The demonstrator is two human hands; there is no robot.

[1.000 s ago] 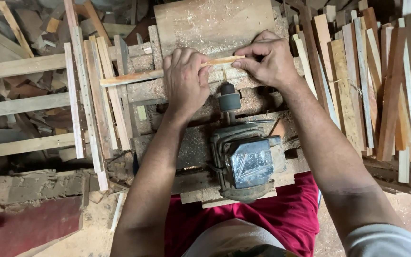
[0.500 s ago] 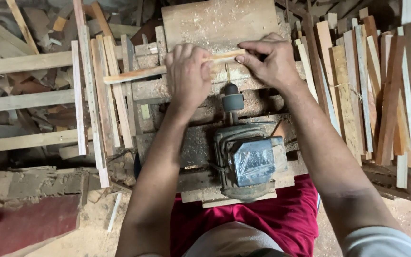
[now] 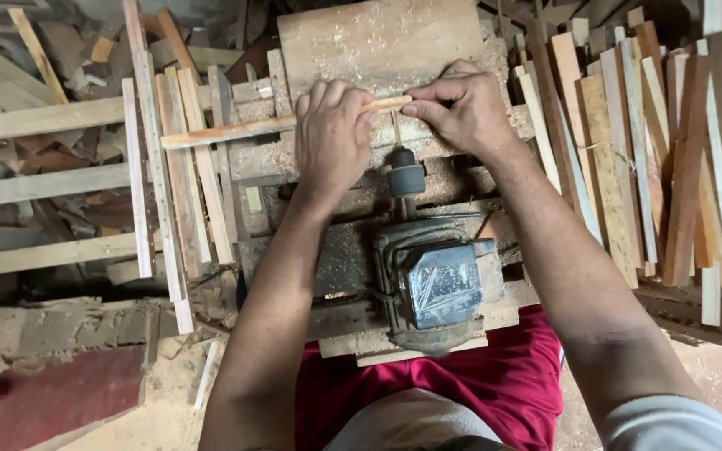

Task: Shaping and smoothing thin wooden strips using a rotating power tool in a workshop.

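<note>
The left hand (image 3: pixel 332 134) presses a thin wooden strip (image 3: pixel 236 131) flat on the dusty surface (image 3: pixel 378 42); the right hand (image 3: pixel 461 108) pinches its end, each grip closed, steadying it just beyond the motor's (image 3: pixel 432 280) spindle (image 3: pixel 404 175).

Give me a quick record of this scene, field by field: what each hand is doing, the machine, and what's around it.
left hand: pressing down on thin wooden strip
right hand: pinching the strip's right end
machine: grey electric motor, its spindle pointing at the strip
surface: sawdust-covered board
right side: stack of wooden slats
left side: loose slats
</note>
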